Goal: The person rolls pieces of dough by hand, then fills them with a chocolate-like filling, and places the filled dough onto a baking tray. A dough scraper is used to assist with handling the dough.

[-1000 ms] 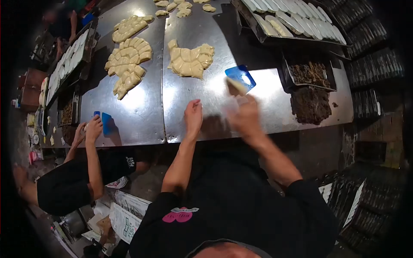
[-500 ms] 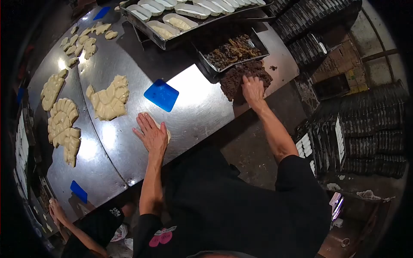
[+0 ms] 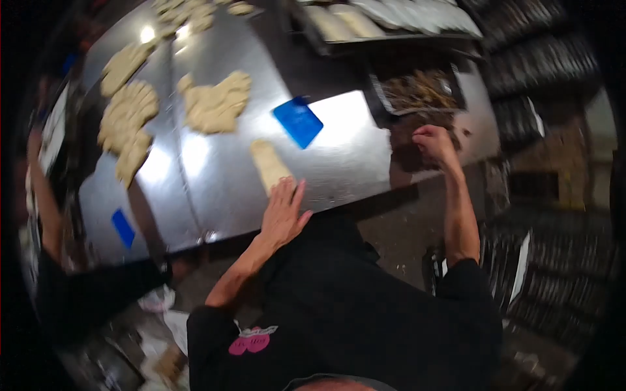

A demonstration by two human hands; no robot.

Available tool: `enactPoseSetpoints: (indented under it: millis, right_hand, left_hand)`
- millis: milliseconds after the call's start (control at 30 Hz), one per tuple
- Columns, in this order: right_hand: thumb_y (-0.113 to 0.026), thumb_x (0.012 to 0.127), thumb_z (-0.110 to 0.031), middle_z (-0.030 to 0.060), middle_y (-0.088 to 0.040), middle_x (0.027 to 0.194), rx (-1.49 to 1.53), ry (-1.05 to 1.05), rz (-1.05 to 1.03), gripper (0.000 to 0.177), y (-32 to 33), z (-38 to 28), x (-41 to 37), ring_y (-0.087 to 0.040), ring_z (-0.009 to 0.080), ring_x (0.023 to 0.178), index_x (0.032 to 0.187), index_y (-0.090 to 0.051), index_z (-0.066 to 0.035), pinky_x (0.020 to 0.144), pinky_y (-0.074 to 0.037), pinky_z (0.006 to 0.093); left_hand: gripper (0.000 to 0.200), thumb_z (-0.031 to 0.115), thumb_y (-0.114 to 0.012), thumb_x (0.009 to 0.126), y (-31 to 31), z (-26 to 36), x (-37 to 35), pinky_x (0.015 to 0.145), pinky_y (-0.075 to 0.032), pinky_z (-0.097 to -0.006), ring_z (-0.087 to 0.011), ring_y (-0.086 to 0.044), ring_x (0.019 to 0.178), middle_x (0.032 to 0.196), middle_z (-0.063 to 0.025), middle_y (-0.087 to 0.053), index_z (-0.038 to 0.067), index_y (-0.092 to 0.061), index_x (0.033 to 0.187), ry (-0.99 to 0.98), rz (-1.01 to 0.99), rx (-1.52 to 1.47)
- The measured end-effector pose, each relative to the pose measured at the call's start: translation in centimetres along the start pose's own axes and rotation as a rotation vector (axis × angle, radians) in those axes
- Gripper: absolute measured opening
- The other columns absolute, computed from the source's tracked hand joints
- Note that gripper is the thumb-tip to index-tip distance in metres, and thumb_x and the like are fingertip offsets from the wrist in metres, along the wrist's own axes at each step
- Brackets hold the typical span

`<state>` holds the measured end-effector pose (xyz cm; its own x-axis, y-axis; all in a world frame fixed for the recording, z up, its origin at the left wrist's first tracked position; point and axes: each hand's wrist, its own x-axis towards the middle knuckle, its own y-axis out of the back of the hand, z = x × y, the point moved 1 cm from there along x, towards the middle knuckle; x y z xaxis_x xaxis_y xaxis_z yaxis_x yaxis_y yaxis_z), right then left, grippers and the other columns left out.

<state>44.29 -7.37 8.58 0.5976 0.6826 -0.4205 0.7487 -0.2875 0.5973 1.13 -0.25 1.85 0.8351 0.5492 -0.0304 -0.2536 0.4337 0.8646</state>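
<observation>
My left hand (image 3: pixel 284 212) lies with fingers stretched over the near end of a flattened, elongated piece of pale dough (image 3: pixel 266 161) on the metal table. Its thumb is held apart. At the right, my right hand (image 3: pixel 437 144) is closed, its fingers curled, over a crumbly dark brown mass (image 3: pixel 407 148). Whatever those fingers hold, if anything, is hidden and blurred. Behind this mass stands a metal tray (image 3: pixel 386 104) with a brown, shredded-looking filling (image 3: pixel 420 89). A blue scraper (image 3: pixel 298 122) rests beyond the dough piece.
Clustered dough pieces (image 3: pixel 218 104) and more dough (image 3: pixel 128 111) lie leftward on the metal table (image 3: pixel 222 173). Another blue scraper (image 3: pixel 122 228) is near the left edge. A raised tray (image 3: pixel 398 45) holds dough in paper cases. A co-worker's arm (image 3: pixel 47 208) is at far left.
My left hand has drawn back toward the near end of the dough piece, uncovering most of it. My right hand's fingers have curled closed over the dark mass. The view has shifted.
</observation>
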Motion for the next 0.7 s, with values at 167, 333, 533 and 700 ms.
enactPoseSetpoints:
  millis: [167, 333, 533, 700]
  right_hand:
    - [-0.061, 0.089, -0.01, 0.009, -0.067, 0.096, 0.537, 0.207, -0.502, 0.025, -12.9, -10.8, -1.3, -0.064, 0.0142, 0.088, 0.111, -0.063, 0.002, 0.078, -0.053, 0.0262]
    - [-0.062, 0.083, -0.009, 0.0108, -0.069, 0.09, -0.119, 0.902, -0.378, 0.017, -28.0, -15.1, -2.1, -0.066, 0.0266, 0.079, 0.097, -0.071, -0.007, 0.071, -0.052, 0.0325]
    - [-0.062, 0.078, -0.008, 0.0095, -0.067, 0.094, -0.396, 1.046, -0.303, 0.019, -28.6, -15.0, -2.4, -0.06, 0.0305, 0.092, 0.094, -0.07, -0.009, 0.078, -0.049, 0.04]
    - [-0.06, 0.076, -0.009, 0.0058, -0.057, 0.12, -0.634, 1.133, -0.002, 0.038, -30.1, -11.9, -4.4, -0.049, 0.0289, 0.114, 0.113, -0.062, -0.01, 0.088, -0.041, 0.0427]
  left_hand:
    - [0.079, 0.043, -0.067, 0.081, -0.2, 0.9, -1.7, 0.111, -0.018, -0.0575, -0.0472, -0.019, 0.138, 0.15, -0.0263, -0.022, 0.014, -0.033, 0.146, -0.074, -0.056, 0.174]
    - [0.071, 0.046, -0.065, 0.082, 0.1, 0.5, -2.1, 0.111, -0.016, -0.0594, -0.0449, -0.014, 0.141, 0.15, -0.0261, -0.021, 0.021, -0.038, 0.143, -0.105, -0.139, 0.139]
    - [0.048, 0.017, -0.061, 0.086, 3.0, -4.5, 0.7, 0.11, -0.025, -0.0527, -0.0366, -0.037, 0.131, 0.141, -0.0168, -0.042, 0.007, -0.049, 0.131, 0.465, 0.259, -0.757]
    - [0.052, 0.029, -0.054, 0.091, 1.9, -6.7, 3.5, 0.109, -0.018, -0.0618, -0.0326, -0.032, 0.137, 0.146, -0.0129, -0.039, 0.001, -0.046, 0.134, 0.192, 0.286, 0.402]
